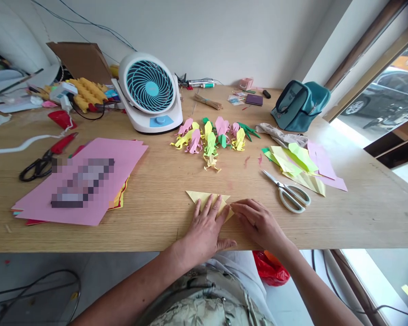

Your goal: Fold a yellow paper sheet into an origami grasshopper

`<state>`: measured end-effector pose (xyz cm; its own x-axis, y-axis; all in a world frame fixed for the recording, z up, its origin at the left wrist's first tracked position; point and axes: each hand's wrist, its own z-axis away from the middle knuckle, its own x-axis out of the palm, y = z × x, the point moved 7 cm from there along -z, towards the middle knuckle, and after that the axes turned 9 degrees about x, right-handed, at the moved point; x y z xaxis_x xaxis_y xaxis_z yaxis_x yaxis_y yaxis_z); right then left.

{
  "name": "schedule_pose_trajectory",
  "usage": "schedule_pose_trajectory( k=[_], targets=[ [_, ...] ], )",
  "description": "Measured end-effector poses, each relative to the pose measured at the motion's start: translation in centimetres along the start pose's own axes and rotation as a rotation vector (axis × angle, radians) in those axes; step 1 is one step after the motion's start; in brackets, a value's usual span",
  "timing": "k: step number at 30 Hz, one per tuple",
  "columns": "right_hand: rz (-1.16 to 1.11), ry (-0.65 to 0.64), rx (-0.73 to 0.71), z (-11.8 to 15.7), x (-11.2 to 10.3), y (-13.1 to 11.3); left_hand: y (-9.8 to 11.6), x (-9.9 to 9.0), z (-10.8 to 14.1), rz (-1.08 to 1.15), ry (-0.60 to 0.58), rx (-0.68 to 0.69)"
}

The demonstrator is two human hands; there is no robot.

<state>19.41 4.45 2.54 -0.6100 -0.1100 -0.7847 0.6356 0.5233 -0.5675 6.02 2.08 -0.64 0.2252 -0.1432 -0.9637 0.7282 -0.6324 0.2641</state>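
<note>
My left hand (204, 230) lies palm down with its fingers spread apart over the folded yellow paper (194, 195), close to the near edge of the worktop (163, 181), while my right hand (262, 225) angles in with its fingers bunched together at the paper's right corner, though I cannot tell whether they pinch it. Past my hands, the wood-grained worktop carries a cluster of folded paper figures (210, 144), with white-handled scissors (281, 185) to the right, pink sheets (119, 179) to the left and a fan (152, 88) before the pale wall (231, 40).
</note>
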Motion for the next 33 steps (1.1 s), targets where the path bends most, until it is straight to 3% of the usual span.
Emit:
schedule_pose_trajectory(
  k=[4,15,20,33],
  targets=[
    [0.043,-0.055,0.027,-2.0,1.0,0.5,-0.1,-0.6,0.1,0.055,-0.005,0.017],
    [0.318,-0.229,-0.16,-4.2,2.1,0.7,-0.3,-0.4,0.6,0.078,-0.061,-0.036],
    [0.517,-0.284,-0.138,-4.5,2.3,0.5,-0.1,-0.6,0.7,0.034,-0.029,-0.004],
    [0.598,-0.283,-0.043,-3.6,2.9,0.0,0.2,0.4,4.5,-0.134,0.002,0.121]
  ],
)
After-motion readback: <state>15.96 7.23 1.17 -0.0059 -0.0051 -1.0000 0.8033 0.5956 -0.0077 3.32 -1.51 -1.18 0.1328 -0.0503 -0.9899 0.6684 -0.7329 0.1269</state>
